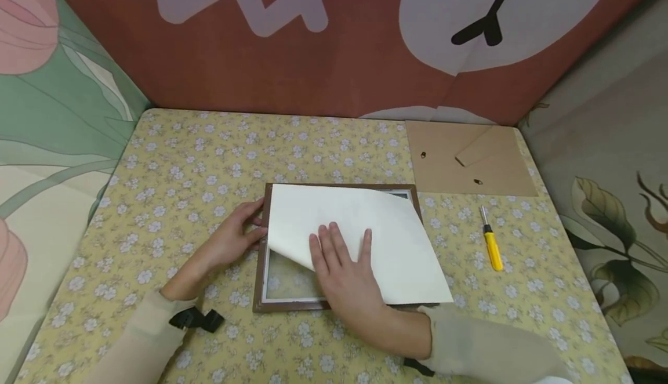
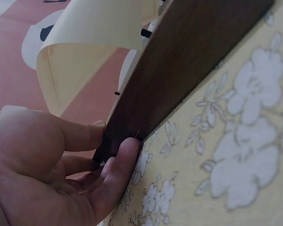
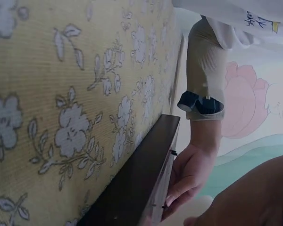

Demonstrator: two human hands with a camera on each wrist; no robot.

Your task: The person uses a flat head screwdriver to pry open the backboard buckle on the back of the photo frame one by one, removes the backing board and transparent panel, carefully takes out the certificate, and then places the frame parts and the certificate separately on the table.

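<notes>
A dark brown picture frame [image 1: 259, 279] lies flat on the flowered tablecloth, its glass [image 1: 284, 279] showing at the near left. A white sheet of paper [image 1: 386, 239] lies slanted over it, its near-left corner curled up. My right hand [image 1: 341, 253] rests flat on the sheet with straight fingers. My left hand [image 1: 249, 225] holds the frame's left edge. In the left wrist view the thumb [image 2: 120, 165] and fingers [image 2: 80, 136] pinch the dark edge [image 2: 179, 70], below the curled paper [image 2: 94, 28]. The right wrist view shows the frame edge [image 3: 137, 179] and the left hand [image 3: 188, 174].
A brown backing board [image 1: 469, 158] with a folding stand lies at the far right of the table. A yellow-handled screwdriver [image 1: 491, 246] lies right of the frame. Patterned cloth walls close in the table [image 1: 182, 158] at the back and both sides.
</notes>
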